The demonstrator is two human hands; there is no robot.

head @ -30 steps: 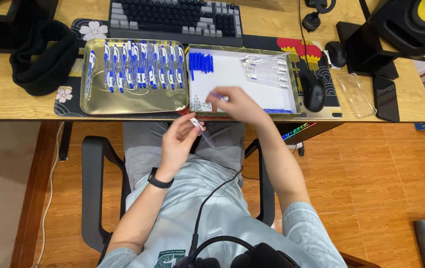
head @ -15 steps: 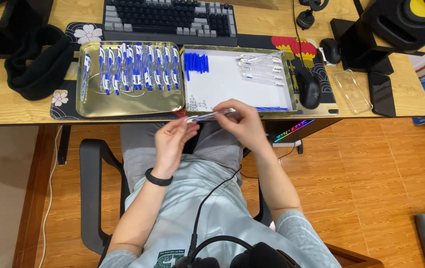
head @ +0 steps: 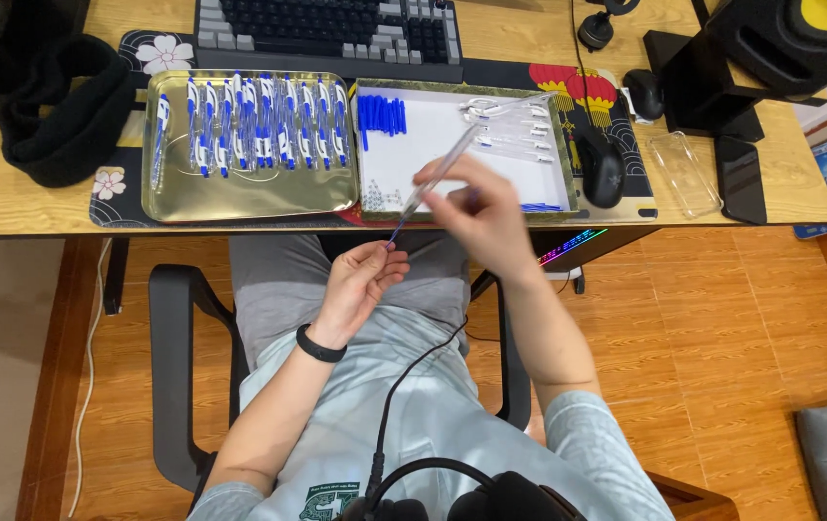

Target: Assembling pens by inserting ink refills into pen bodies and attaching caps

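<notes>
My right hand (head: 476, 212) grips a clear pen barrel (head: 438, 176), tilted with its tip pointing down-left toward my left hand (head: 360, 282). The left hand's fingertips pinch the pen's lower tip over my lap. A gold tray (head: 240, 198) at the left holds a row of several finished blue and white pens (head: 259, 121). A second tray (head: 413, 135) with a white liner holds blue caps (head: 380, 114) at its left, clear barrels (head: 515, 125) at its right and small springs (head: 380, 200) near the front.
A black keyboard (head: 327, 29) lies behind the trays. A black mouse (head: 602, 169), a clear case (head: 684, 174), a dark phone (head: 740, 178) and a speaker (head: 771, 48) are on the right. A black cloth bundle (head: 61, 111) sits at the left. The desk's front edge runs above my knees.
My right hand took a clear barrel from the tray and brought it to the left hand. It now tilts the barrel up steeply while the left hand keeps the tip.
</notes>
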